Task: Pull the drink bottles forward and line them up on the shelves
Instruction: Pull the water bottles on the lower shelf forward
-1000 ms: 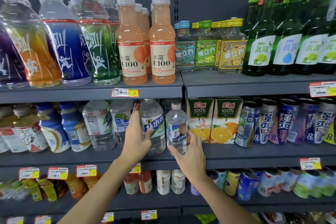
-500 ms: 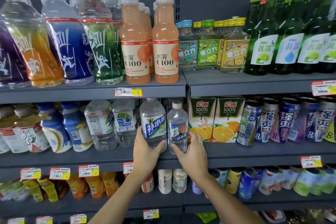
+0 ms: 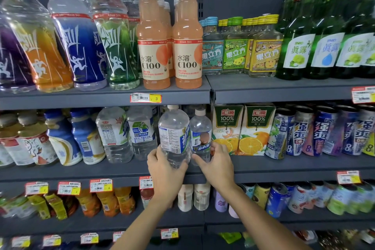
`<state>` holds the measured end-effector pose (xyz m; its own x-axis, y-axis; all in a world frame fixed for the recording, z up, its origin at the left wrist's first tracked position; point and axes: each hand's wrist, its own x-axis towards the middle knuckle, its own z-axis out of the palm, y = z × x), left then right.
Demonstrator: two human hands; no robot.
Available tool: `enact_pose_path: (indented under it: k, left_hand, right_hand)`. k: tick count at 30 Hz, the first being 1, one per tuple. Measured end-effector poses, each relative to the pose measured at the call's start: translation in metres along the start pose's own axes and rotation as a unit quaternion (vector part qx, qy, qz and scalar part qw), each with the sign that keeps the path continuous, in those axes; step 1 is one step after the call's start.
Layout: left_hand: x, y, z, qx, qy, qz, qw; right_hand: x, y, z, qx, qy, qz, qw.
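Shop shelving fills the view, seen from a head-worn camera looking at three grey shelves packed with drinks. On the middle shelf (image 3: 121,170), near its centre, the left hand (image 3: 165,170) is closed around the lower part of a large clear bottle (image 3: 174,136) with a white and blue label. The right hand (image 3: 218,165) grips the base of a smaller clear bottle (image 3: 200,134) just beside it, fingers wrapped round its right side and thumb across its front.

Compared with a second ago, the left hand has come off the back of the row, where it was reaching in between bottles, and dropped to the large bottle's base. That bottle now stands further forward, close to the shelf's front edge, and it has turned, so a barcode panel faces out instead of the brand name. The small bottle has barely moved.

To the left stand more clear bottles (image 3: 113,134), set slightly further back; to the right, touching the small bottle's side, are two orange juice cartons (image 3: 243,130).

Judging from this, the pull forward for this pair looks nearly done. What likely remains is turning the large bottle's label to face front and squaring both with their neighbours.
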<state>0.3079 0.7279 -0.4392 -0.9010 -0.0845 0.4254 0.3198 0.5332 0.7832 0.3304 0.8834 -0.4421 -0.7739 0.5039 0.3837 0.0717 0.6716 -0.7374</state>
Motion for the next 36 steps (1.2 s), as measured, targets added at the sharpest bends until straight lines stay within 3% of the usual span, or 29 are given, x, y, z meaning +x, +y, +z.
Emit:
enact_pose_path:
  k: [3,8,12,17,21,26,33,36]
  left_hand:
    - [0.001,0.005,-0.001,-0.054,0.004,-0.028,0.998]
    - [-0.01,0.02,0.009,0.026,0.041,-0.057,0.997]
    - [-0.021,0.0,0.002,-0.015,-0.01,-0.004,1.0]
    - [0.015,-0.014,-0.022,-0.063,-0.102,0.0,0.993]
    - [0.021,-0.014,-0.017,-0.031,-0.118,0.017,0.992]
    - [0.002,0.003,0.003,0.17,-0.002,-0.065,0.983]
    - [0.006,-0.023,-0.017,0.176,-0.034,0.038,0.983]
    - [0.01,-0.023,-0.017,0.152,-0.042,0.034,0.987]
  right_hand:
    - [-0.003,-0.004,0.001,-0.012,0.006,0.008,1.0]
    - [-0.006,-0.007,0.004,-0.02,0.004,0.007,1.0]
    - [-0.002,-0.001,0.003,-0.023,-0.005,-0.007,1.0]
    - [0.005,0.001,0.0,-0.06,-0.027,-0.006,0.998]
    - [0.003,0.0,-0.001,-0.076,-0.048,-0.007,0.996]
    - [0.004,0.001,-0.005,-0.064,-0.062,-0.009,0.996]
    - [0.02,0.017,-0.018,-0.039,-0.176,-0.052,0.982]
    - [0.025,0.012,-0.02,-0.034,-0.22,-0.04,0.974]
